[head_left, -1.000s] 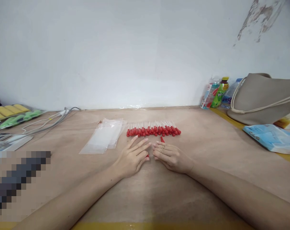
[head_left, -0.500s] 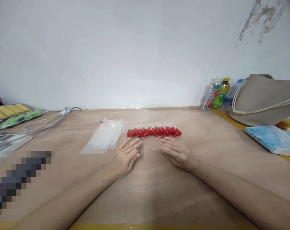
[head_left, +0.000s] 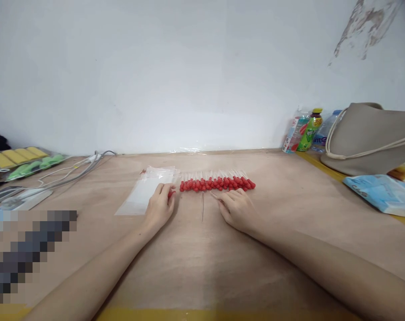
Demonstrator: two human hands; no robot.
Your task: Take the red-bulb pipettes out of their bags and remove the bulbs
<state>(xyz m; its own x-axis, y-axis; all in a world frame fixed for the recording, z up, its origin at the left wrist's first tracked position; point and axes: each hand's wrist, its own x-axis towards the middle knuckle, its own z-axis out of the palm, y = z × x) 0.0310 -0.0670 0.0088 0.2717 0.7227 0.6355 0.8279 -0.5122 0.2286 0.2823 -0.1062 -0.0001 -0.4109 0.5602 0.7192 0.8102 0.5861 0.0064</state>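
Clear plastic bags (head_left: pixel 135 198) lie flat and overlapping on the desk (head_left: pixel 196 267), and just beside them the left hand (head_left: pixel 160 206) has thumb and fingers closed on a small red piece (head_left: pixel 171 194). Next comes a row of red-bulbed droppers (head_left: pixel 219 183), stems toward the wall (head_left: pixel 175 80), then the right hand (head_left: pixel 237 209), fingers bent near the row's front; whether it grips anything, I cannot tell.

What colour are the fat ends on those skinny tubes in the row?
The fat ends are red, best seen in the head view.
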